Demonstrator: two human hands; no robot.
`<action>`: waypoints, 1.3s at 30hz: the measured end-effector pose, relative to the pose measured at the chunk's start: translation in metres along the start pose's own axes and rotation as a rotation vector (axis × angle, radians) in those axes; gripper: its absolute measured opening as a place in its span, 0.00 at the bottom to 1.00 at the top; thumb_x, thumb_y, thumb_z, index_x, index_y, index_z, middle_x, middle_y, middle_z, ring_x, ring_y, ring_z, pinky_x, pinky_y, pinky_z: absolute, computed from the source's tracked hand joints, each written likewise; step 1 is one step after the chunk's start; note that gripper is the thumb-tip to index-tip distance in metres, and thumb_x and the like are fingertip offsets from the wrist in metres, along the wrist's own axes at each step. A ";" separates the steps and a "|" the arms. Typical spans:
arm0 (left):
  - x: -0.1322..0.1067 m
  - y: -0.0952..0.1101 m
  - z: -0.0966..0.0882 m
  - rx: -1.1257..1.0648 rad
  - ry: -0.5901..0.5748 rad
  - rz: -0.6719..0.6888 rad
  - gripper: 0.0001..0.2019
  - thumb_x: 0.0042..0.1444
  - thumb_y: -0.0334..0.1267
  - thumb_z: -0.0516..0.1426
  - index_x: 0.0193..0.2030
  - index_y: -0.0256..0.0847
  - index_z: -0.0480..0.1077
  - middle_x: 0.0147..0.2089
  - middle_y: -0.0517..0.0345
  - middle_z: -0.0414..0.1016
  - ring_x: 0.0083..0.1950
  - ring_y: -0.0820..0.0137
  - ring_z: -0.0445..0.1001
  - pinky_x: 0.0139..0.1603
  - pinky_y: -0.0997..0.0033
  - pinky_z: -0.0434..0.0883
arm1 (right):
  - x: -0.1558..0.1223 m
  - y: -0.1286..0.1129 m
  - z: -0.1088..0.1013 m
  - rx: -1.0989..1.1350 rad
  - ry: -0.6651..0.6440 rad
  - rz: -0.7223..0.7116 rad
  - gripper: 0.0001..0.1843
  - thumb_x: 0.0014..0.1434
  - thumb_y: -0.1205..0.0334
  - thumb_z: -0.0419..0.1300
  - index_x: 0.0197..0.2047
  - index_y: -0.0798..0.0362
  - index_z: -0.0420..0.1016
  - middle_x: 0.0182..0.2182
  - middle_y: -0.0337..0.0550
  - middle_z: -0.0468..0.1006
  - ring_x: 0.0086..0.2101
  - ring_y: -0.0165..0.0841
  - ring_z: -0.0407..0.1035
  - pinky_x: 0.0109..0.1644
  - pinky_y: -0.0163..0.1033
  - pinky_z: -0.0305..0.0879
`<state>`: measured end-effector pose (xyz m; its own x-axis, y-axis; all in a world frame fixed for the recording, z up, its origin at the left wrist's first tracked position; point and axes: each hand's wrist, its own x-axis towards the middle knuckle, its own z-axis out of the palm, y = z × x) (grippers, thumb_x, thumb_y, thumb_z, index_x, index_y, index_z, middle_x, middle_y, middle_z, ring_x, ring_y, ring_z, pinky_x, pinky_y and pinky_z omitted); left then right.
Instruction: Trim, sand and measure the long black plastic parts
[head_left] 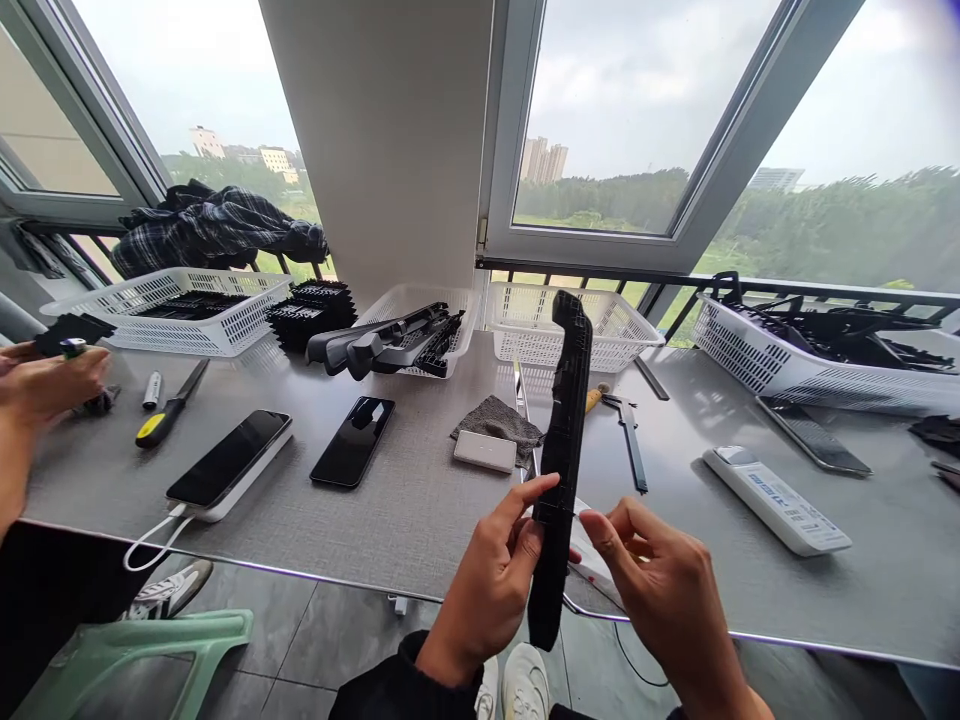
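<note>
A long black plastic part with a hooked upper end stands nearly upright over the table's front edge. My left hand grips its lower half between thumb and fingers, the index finger lying along its face. My right hand is closed in a pinch at the part's right edge; whatever is between those fingertips is too small to make out. Just behind the part lie a grey cloth, a small silver box-shaped item and a caliper.
White baskets line the back of the table, several holding black parts. Phones, a screwdriver and a white power strip-like block lie on the grey table. At far left, another person's hands hold a black piece. A green stool stands below.
</note>
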<state>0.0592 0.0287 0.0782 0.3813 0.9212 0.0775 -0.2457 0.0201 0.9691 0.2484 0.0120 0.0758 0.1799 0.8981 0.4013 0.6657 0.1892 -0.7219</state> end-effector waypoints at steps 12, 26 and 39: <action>-0.001 0.001 0.004 -0.110 0.026 -0.073 0.35 0.67 0.46 0.58 0.79 0.47 0.59 0.63 0.43 0.74 0.24 0.81 0.68 0.22 0.76 0.67 | 0.002 -0.013 -0.002 0.011 -0.171 -0.100 0.36 0.70 0.30 0.60 0.22 0.49 0.67 0.15 0.32 0.66 0.18 0.27 0.58 0.23 0.34 0.54; 0.001 0.014 0.015 0.098 0.075 -0.093 0.36 0.52 0.31 0.56 0.70 0.40 0.73 0.58 0.49 0.80 0.33 0.72 0.76 0.33 0.72 0.71 | 0.009 0.000 -0.014 -0.104 0.082 0.017 0.36 0.69 0.28 0.60 0.23 0.49 0.68 0.16 0.32 0.66 0.18 0.26 0.56 0.26 0.35 0.56; 0.001 0.004 0.013 0.071 0.057 -0.048 0.24 0.70 0.37 0.58 0.72 0.44 0.70 0.61 0.48 0.79 0.60 0.58 0.79 0.60 0.60 0.73 | 0.004 -0.004 -0.010 -0.041 0.042 -0.067 0.33 0.72 0.34 0.61 0.24 0.50 0.70 0.18 0.33 0.71 0.19 0.26 0.62 0.27 0.33 0.60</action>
<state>0.0703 0.0245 0.0856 0.3393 0.9405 0.0188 -0.1634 0.0392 0.9858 0.2537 0.0115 0.0855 0.1635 0.8665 0.4715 0.7061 0.2310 -0.6693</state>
